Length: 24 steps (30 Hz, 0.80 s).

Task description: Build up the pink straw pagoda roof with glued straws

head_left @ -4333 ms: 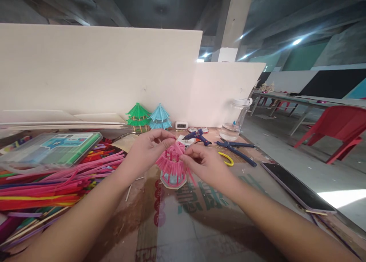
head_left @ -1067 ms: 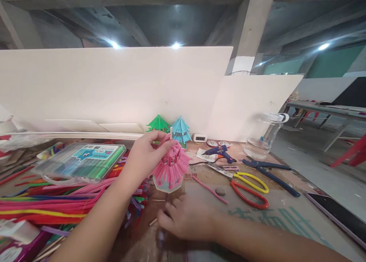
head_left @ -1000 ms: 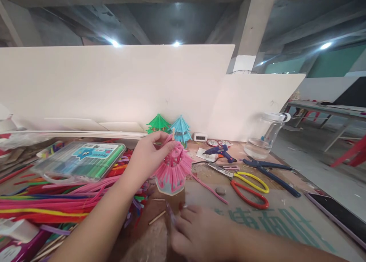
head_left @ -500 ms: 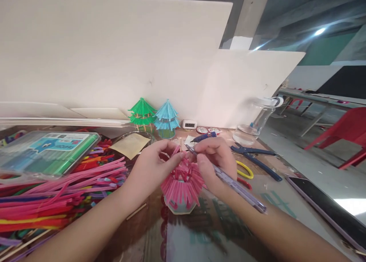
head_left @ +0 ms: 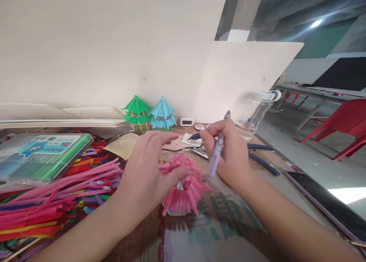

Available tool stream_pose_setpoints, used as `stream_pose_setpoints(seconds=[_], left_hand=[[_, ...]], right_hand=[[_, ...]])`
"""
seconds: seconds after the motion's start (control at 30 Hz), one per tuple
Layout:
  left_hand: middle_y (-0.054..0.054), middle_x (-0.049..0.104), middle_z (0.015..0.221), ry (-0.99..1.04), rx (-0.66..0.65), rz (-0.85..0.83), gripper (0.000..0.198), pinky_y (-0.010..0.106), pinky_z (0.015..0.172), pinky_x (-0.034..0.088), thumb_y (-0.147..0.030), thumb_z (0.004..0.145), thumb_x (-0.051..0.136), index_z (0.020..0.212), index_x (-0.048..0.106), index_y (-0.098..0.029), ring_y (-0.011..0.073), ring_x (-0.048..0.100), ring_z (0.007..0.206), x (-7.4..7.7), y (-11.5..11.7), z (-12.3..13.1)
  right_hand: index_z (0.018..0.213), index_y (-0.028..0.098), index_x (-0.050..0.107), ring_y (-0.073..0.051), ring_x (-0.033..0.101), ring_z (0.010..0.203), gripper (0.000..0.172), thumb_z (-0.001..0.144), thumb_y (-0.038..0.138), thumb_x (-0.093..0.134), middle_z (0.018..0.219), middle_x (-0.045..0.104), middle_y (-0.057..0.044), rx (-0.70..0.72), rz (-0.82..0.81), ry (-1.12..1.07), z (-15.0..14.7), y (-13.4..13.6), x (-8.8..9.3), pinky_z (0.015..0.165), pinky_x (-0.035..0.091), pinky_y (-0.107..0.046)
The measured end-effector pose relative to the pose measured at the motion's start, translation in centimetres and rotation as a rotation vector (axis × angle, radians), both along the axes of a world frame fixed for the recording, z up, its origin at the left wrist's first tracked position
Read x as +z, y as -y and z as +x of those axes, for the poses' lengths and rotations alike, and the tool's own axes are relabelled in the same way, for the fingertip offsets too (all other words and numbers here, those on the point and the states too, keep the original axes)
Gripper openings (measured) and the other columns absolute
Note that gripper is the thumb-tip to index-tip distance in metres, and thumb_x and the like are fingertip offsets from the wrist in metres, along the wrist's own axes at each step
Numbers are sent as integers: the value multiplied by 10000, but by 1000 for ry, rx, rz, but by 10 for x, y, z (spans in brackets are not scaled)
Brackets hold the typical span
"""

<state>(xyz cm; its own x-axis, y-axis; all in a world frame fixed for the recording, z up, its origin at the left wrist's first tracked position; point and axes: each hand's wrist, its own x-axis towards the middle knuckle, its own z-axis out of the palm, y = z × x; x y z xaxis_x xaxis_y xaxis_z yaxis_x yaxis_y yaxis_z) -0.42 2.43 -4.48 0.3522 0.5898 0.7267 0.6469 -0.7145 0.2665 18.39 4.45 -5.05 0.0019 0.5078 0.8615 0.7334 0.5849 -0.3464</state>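
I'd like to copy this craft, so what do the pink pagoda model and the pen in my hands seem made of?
The pink pagoda model looks like fuzzy, matte pipe cleaners: its fringed strands match the loose pipe cleaners alongside. The pen seems glossy translucent lilac plastic, its barrel see-through.

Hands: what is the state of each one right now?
Left hand: closed, gripping the pink fringed model at its top.
Right hand: closed around a purple pen.

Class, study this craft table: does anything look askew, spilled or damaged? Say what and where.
The pink fringed model under the left hand leans off upright, unlike the green model and blue model standing straight by the white board. Pipe cleaners sprawl loose on the left. No damage shows.
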Motion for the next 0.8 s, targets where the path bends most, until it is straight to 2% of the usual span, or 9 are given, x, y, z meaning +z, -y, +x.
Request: stream_pose_setpoints(seconds=[0.07, 0.13, 0.17, 0.27, 0.4, 0.63, 0.8], left_hand=[[51, 664, 986, -130, -170, 176, 372, 328, 822, 482, -395, 840, 638, 1147, 541, -208, 191, 607, 943, 1, 4, -1], [38, 688, 914, -250, -331, 270, 271, 287, 792, 483, -306, 919, 541, 1168, 540, -201, 151, 618, 861, 3, 7, -1], [40, 697, 915, -290, -369, 295, 247, 276, 786, 483, -243, 944, 493, 1181, 537, -194, 140, 620, 851, 4, 8, -1], [46, 704, 977, -339, -372, 311, 255, 271, 802, 486, -141, 952, 429, 1164, 557, -204, 143, 621, 897, 6, 10, 0], [40, 715, 949, -337, -379, 306, 246, 243, 832, 505, -163, 966, 390, 1103, 590, -208, 135, 639, 898, 10, 16, -1], [60, 726, 915, -318, -387, 402, 265, 251, 865, 532, -145, 958, 380, 1102, 599, -191, 144, 660, 900, 9, 20, -2], [30, 716, 821, -351, -381, 384, 202, 229, 756, 548, -192, 965, 401, 1017, 597, -196, 134, 659, 787, 15, 23, 1]], right_hand=[[767, 229, 420, -112, 444, 435, 172, 872, 316, 525, 545, 488, 68, -57, -15, 58, 2, 0, 4, 458, 298, -235], [758, 231, 396, -114, 435, 430, 166, 877, 295, 492, 538, 468, 69, -71, 14, 100, 1, 1, 5, 462, 275, -235], [750, 232, 388, -118, 438, 435, 164, 881, 278, 475, 529, 457, 69, -75, 45, 120, -1, 1, 5, 467, 268, -236], [728, 233, 383, -128, 454, 459, 172, 877, 229, 468, 521, 457, 60, -61, 160, 178, -7, 2, 3, 480, 257, -243], [716, 235, 369, -126, 474, 491, 202, 844, 129, 483, 560, 505, 49, 28, 231, 206, -12, 3, -1, 509, 284, -249], [715, 237, 360, -128, 478, 519, 259, 735, 0, 464, 572, 516, 59, 117, 249, 191, -13, 6, -2, 550, 301, -253], [670, 235, 338, -117, 396, 477, 256, 694, -4, 428, 540, 455, 65, 170, 208, 206, -16, 10, 1, 513, 262, -249]])
